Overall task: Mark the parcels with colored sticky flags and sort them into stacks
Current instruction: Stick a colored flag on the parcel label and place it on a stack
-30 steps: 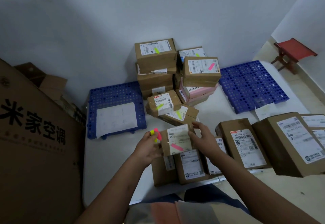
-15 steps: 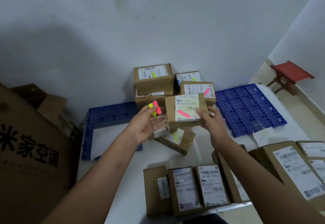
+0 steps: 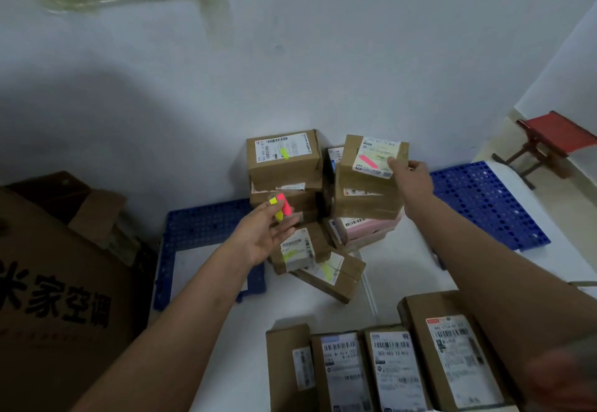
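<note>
Far left there's a big cardboard carton [image 3: 61, 285] with black Chinese lettering, standing beside the left blue plastic pallet [image 3: 203, 227], which has a white sheet [image 3: 197, 263] lying on it. The left hand [image 3: 261, 237] hovers over that pallet's right edge, palm up, fingers loosely spread, with a little pad of yellow and pink sticky flags [image 3: 280, 206] pinched at the fingertips. Just right of it is the stack of yellow-flagged parcels [image 3: 284, 159] against the wall, two more yellow-flagged ones tumbled at its foot. Next stack over, the right hand [image 3: 413, 182] has its fingers curled round the right edge of a pink-flagged parcel [image 3: 371, 156], which sits on top of the pink stack [image 3: 368, 205], a bit tilted. Right of that is another blue pallet [image 3: 484, 198], and a red stool [image 3: 555, 137] in the corner. Near the bottom edge, a row of unflagged parcels [image 3: 391, 369] lies on the white table [image 3: 284, 301]
</note>
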